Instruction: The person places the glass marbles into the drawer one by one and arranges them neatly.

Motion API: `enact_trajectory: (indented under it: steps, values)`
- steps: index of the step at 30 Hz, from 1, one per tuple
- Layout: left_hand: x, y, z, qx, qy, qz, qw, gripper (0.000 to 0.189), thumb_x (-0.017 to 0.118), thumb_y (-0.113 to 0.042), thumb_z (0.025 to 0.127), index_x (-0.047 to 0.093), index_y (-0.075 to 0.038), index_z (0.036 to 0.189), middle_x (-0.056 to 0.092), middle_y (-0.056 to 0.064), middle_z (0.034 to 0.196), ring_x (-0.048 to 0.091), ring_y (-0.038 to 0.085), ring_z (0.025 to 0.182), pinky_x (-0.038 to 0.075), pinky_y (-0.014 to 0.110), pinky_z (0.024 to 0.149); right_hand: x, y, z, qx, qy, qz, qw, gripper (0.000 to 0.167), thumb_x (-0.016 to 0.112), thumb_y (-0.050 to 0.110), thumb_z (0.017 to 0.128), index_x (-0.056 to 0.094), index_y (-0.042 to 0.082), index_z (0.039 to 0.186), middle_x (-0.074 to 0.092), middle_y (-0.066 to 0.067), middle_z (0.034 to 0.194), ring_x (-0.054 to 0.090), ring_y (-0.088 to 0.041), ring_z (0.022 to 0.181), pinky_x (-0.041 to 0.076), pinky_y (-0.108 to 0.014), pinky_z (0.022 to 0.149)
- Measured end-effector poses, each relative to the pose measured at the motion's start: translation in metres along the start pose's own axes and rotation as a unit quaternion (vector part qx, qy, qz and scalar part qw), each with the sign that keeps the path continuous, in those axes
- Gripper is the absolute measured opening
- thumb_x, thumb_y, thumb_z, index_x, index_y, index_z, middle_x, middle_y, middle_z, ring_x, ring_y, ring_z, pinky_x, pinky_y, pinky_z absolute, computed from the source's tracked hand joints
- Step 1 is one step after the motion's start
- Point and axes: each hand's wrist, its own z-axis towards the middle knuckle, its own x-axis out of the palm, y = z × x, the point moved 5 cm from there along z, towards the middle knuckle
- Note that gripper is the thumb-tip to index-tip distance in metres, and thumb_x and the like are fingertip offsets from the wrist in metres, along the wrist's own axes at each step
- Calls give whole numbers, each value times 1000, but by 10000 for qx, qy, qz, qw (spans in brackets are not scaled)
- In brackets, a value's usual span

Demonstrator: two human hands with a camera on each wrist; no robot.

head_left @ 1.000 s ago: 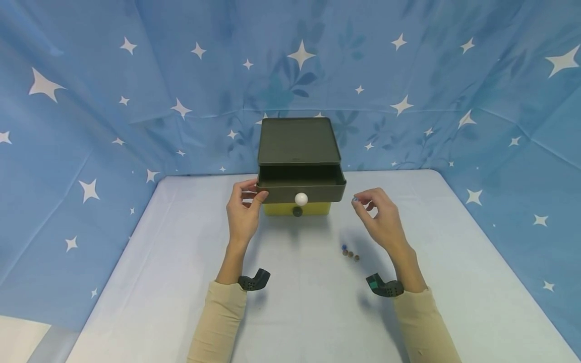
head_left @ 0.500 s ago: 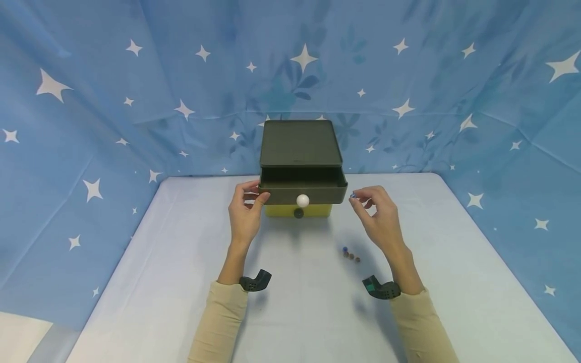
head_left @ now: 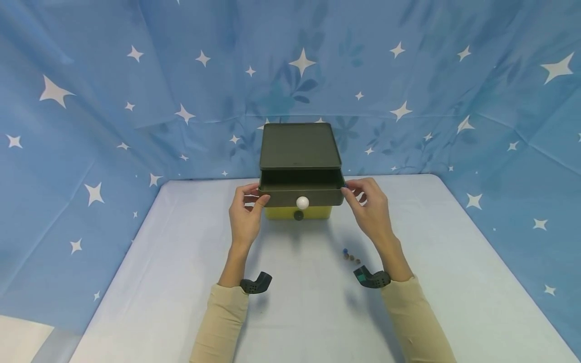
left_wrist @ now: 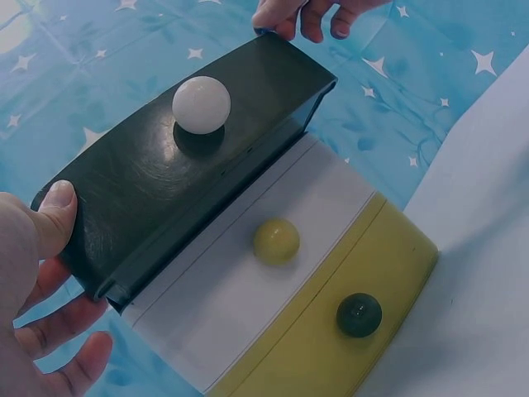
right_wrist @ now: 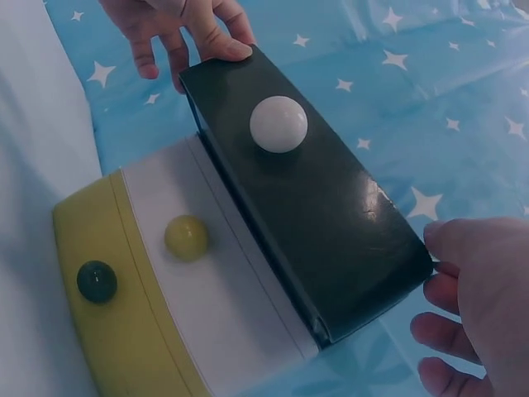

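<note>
A small three-tier drawer box [head_left: 300,146] stands at the back of the table. Its dark green top drawer [head_left: 283,198], with a white knob [left_wrist: 202,105], is pulled out. My left hand [head_left: 245,214] grips the drawer's left front corner, thumb on the front face and fingers at the side. At the opposite corner is my right hand [head_left: 369,209], its thumb and index finger pinching a small blue bead-like piece [head_left: 346,185], mostly hidden by the fingers. The thumb tip overlaps the drawer's edge in the head view. No contents show in the visible part of the drawer.
On the white table [head_left: 301,312] lie a small blue bead-like piece [head_left: 345,250] and three brown ones [head_left: 351,257]. Below the open drawer are a white drawer [left_wrist: 223,281] with a yellow knob and a yellow drawer [left_wrist: 322,356] with a dark green knob. A blue starry curtain [head_left: 204,91] surrounds the table.
My right hand has moved left and slightly away from me, bringing the blue piece from beside the drawer to its right front corner. The left hand keeps its grip on the drawer.
</note>
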Motion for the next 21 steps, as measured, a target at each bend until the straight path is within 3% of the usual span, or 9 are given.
enact_trajectory:
  steps: [6, 12, 21]
  values:
    - [-2, -27, -6, 31, 37, -44, 10000, 38, 75, -8, 89, 61, 3, 123, 63, 22, 104, 64, 33, 94, 43, 15, 69, 2, 0, 3, 152, 83, -110, 9998, 19, 73, 13, 92, 70, 0, 105, 65, -14, 94, 61, -23, 81, 44, -25, 65]
    - [-2, -26, -5, 16, 52, -55, 10000, 39, 75, -10, 89, 61, 3, 123, 63, 24, 106, 64, 36, 95, 43, 15, 69, 3, -1, 4, 268, 155, -179, 9994, 20, 73, 15, 93, 70, 1, 106, 64, -13, 93, 60, -23, 81, 41, -16, 66]
    - [-2, -27, -5, 96, 39, -20, 9999, 39, 75, -10, 89, 60, 3, 123, 62, 25, 106, 64, 37, 95, 43, 17, 69, 2, -1, 5, 211, 213, -174, 9994, 19, 73, 13, 92, 71, 0, 107, 65, -13, 93, 59, -22, 80, 41, -16, 66]
